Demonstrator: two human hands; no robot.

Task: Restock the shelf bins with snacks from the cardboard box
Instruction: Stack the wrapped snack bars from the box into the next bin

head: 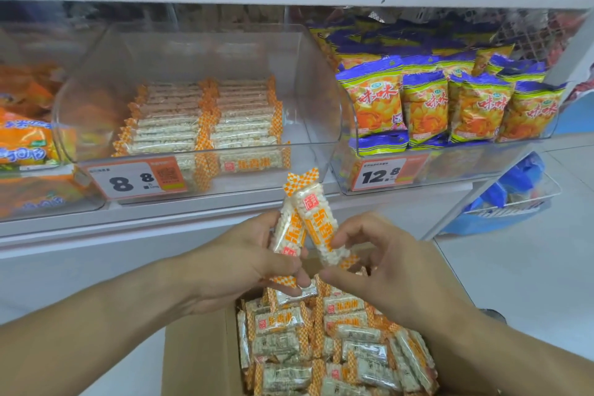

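Observation:
Two orange-and-white puffed rice bars [307,219] stand upright between my hands, just above the open cardboard box [196,360]. My left hand [244,260] grips the left bar, thumb across its lower part. My right hand [382,264] pinches the right bar near its lower end. Several more of the same bars [334,344] fill the box. Straight ahead on the shelf, a clear plastic bin [321,112] holds two neat rows of identical bars [205,119] on its left side; its right side is bare. A price tag [135,180] reads 8.8.
To the right is a bin of yellow-and-purple snack bags [450,100] with a 12.8 tag [382,174]. An orange-packet bin [22,135] sits at left. More bins line the shelf above. A wire basket with blue packs [514,196] stands on the white floor at right.

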